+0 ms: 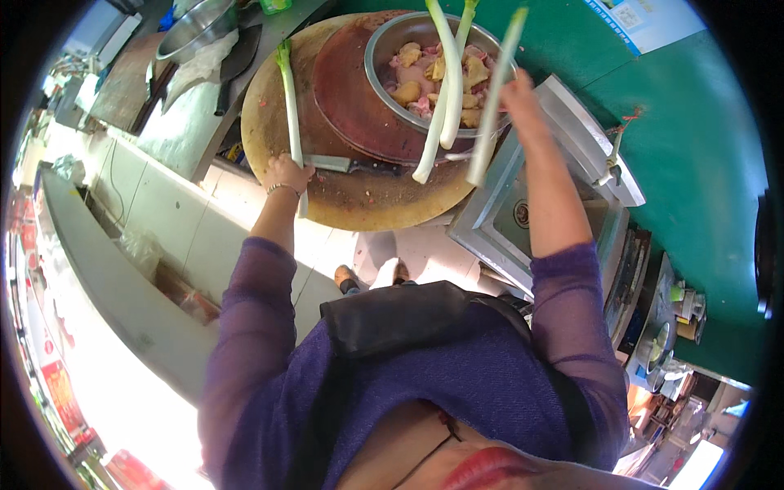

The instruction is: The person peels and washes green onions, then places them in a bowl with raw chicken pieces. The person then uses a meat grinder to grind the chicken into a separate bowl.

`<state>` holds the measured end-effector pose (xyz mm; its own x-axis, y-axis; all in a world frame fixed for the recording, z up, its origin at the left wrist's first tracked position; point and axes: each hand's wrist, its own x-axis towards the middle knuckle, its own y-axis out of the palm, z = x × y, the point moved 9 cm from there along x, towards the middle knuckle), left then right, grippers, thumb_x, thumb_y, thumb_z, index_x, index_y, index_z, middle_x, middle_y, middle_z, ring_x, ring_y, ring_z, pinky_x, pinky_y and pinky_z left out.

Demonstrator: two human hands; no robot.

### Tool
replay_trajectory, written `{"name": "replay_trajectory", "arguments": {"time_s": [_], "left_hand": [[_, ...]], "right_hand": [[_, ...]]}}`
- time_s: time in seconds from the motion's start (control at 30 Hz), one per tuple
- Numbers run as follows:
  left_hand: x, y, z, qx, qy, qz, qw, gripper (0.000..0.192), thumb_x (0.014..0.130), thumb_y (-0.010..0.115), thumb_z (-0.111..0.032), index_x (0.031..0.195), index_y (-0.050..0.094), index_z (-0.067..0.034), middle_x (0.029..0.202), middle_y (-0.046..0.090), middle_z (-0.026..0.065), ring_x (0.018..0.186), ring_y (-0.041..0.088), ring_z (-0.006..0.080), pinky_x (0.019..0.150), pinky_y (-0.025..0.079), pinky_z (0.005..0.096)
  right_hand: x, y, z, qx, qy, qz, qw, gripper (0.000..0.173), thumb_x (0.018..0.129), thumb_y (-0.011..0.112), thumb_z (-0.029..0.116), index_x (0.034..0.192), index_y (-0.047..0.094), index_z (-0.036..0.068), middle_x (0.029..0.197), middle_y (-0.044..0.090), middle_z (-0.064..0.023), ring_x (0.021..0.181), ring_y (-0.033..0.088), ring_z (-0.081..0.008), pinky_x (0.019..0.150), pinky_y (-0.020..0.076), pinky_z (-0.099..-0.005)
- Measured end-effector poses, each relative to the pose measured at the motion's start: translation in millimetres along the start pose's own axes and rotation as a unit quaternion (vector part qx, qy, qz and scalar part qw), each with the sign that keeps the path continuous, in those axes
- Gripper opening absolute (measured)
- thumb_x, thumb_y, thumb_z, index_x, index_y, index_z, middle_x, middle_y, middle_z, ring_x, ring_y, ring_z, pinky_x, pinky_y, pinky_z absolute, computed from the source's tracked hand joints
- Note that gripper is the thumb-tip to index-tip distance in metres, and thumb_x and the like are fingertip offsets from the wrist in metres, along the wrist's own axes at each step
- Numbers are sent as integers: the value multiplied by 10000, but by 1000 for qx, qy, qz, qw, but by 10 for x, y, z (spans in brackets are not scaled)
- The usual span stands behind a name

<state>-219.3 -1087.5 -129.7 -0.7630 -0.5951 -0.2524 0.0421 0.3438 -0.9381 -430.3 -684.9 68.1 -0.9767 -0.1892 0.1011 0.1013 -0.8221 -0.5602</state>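
My left hand [286, 174] is closed round a leek or large green onion [290, 110] near its white end, over the left part of a round wooden chopping block [380, 205]. A cleaver [331, 163] with a dark handle lies beside that hand. My right hand [516, 95], blurred, is at the right rim of a steel bowl [380, 82] of cut raw meat, probably poultry [413, 76]. Another stalk [499, 98], also blurred, stands out beside its fingers; whether they grip it is unclear. Two more stalks [452, 92] lie across the bowl, which rests on a reddish round board [337, 92].
A second steel bowl [199, 30] and a dark broad blade [242, 52] are on the left counter. A metal-framed sink or stand [490, 202] adjoins the block at right, near a green wall [692, 122]. A white-tiled low partition [159, 184] runs along the left.
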Motion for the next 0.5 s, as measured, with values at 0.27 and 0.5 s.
{"name": "replay_trajectory", "arguments": {"time_s": [0.27, 0.5], "left_hand": [[-61, -321, 517, -234, -49, -78, 968, 255, 768, 649, -194, 913, 637, 15, 813, 638, 171, 765, 659, 304, 708, 515, 384], [-335, -1590, -797, -463, 174, -115, 862, 115, 810, 575, -84, 784, 572, 28, 667, 584, 130, 568, 586, 181, 537, 456, 305]], "right_hand": [[-106, 271, -33, -303, -123, -56, 944, 427, 849, 515, 283, 1231, 530, 93, 1227, 509, -100, 1160, 452, -337, 993, 347, -483], [135, -234, -445, -115, -117, -253, 953, 490, 872, 582, 238, 1315, 471, 59, 1320, 424, -197, 1234, 386, -391, 1048, 317, -455]]}}
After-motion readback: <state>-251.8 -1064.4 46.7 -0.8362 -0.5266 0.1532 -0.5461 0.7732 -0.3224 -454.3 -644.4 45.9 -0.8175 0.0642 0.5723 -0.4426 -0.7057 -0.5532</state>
